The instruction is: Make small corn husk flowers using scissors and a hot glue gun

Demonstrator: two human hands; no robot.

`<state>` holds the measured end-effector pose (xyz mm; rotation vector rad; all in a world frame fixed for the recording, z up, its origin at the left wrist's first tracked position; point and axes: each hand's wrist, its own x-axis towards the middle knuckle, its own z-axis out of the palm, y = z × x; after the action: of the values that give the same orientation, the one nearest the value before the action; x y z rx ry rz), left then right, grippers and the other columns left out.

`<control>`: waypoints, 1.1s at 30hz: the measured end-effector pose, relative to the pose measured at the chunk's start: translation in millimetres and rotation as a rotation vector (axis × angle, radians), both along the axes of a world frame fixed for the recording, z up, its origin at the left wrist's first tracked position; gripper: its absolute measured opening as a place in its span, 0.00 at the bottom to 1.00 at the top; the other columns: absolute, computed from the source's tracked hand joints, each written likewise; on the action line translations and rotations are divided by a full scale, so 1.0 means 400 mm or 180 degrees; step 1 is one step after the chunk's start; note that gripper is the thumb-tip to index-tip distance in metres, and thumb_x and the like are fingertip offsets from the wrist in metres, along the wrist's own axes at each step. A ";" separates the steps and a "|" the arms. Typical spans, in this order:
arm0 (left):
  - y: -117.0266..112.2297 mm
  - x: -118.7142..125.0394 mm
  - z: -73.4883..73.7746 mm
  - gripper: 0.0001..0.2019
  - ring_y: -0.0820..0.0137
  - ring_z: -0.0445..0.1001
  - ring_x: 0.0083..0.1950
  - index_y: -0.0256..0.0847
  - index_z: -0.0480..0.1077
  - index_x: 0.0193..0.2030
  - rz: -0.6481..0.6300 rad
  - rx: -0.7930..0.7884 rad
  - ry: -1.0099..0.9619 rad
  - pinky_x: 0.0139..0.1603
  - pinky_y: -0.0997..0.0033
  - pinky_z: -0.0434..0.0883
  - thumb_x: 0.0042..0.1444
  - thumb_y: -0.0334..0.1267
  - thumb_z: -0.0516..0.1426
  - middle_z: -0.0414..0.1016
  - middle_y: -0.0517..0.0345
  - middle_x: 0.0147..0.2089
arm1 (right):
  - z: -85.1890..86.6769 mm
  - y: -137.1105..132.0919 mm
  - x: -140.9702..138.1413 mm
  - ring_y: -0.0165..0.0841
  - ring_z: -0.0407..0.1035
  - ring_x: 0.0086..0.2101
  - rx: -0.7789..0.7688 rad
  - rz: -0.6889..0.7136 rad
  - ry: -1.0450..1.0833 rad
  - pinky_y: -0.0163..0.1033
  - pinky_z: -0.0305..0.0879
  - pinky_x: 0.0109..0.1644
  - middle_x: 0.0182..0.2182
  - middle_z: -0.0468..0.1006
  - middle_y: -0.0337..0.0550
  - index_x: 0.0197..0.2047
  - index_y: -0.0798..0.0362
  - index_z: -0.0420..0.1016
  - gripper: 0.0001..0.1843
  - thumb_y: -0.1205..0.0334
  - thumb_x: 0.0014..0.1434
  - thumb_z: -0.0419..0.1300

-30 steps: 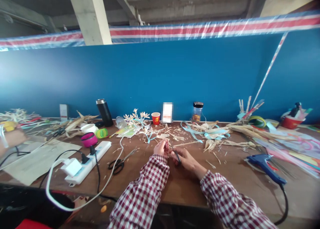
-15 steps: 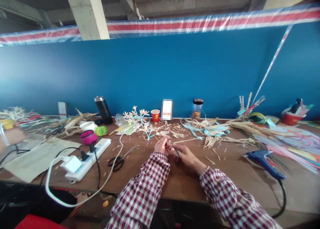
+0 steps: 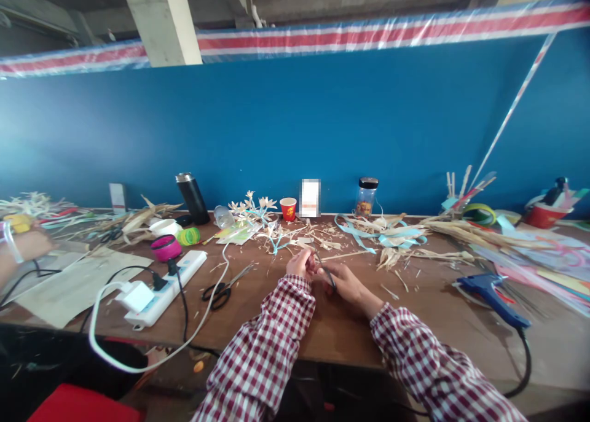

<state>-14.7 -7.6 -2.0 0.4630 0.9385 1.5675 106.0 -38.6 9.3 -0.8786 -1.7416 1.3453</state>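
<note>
My left hand [image 3: 301, 263] is closed in a pinch above the table's middle. A small pale piece seems to show at its fingertips, too small to name. Close beside it, my right hand [image 3: 345, 282] is wrapped round a slim dark tool [image 3: 329, 279] whose thin end points up toward the left fingers. Whether this is a pair of scissors or tweezers I cannot tell. Beyond both hands lie pale dried husk scraps [image 3: 325, 241] and light-blue stems [image 3: 276, 245]. Black-handled scissors [image 3: 220, 295] rest, blades apart, left of my left forearm.
On the left are a power strip [image 3: 173, 290] with cables, a pink round container [image 3: 166, 248] and a black flask [image 3: 192, 199]. Another person's hand [image 3: 32, 245] is at the far left. A red paper cup [image 3: 288, 211] and jar [image 3: 365, 199] stand behind; a blue glue gun [image 3: 493, 296] lies right.
The view has shifted slightly, moving the table's things a little up and right. My hands keep nearly the same pose. The other person's hand at the far left has moved slightly right.
</note>
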 end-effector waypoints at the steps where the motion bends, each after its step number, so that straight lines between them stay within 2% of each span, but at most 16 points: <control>1: -0.001 0.000 0.001 0.07 0.82 0.60 0.16 0.35 0.67 0.20 0.0005 -0.0017 -0.0009 0.17 0.80 0.58 0.44 0.32 0.60 0.62 0.65 0.16 | -0.001 0.000 0.000 0.25 0.57 0.18 -0.0023 -0.0006 0.0010 0.31 0.57 0.21 0.16 0.64 0.35 0.25 0.55 0.69 0.20 0.45 0.51 0.56; 12: -0.005 -0.002 0.011 0.06 0.82 0.60 0.17 0.35 0.68 0.20 -0.0057 -0.0050 -0.0073 0.17 0.81 0.58 0.45 0.28 0.58 0.64 0.64 0.17 | 0.001 0.003 -0.001 0.25 0.57 0.18 0.0003 0.0009 -0.0029 0.31 0.56 0.22 0.16 0.66 0.35 0.29 0.56 0.72 0.20 0.45 0.50 0.57; 21: -0.007 -0.001 0.020 0.06 0.82 0.60 0.16 0.34 0.67 0.20 -0.0021 -0.0200 -0.0101 0.17 0.81 0.58 0.44 0.29 0.60 0.64 0.64 0.17 | 0.000 0.005 0.000 0.25 0.56 0.19 0.0058 -0.0038 -0.0123 0.31 0.53 0.22 0.16 0.63 0.34 0.26 0.56 0.69 0.20 0.45 0.51 0.56; 33: 0.002 -0.008 0.013 0.08 0.82 0.62 0.17 0.35 0.67 0.22 -0.0022 -0.0386 -0.0170 0.19 0.83 0.63 0.51 0.27 0.56 0.65 0.62 0.19 | -0.018 0.018 0.002 0.24 0.53 0.20 0.0120 -0.0171 -0.0254 0.31 0.51 0.23 0.17 0.60 0.33 0.24 0.56 0.67 0.21 0.44 0.51 0.55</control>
<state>-17.9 -6.7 3.4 0.3370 0.9837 1.5000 106.9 -31.4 1.9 -0.9628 -1.7853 1.2540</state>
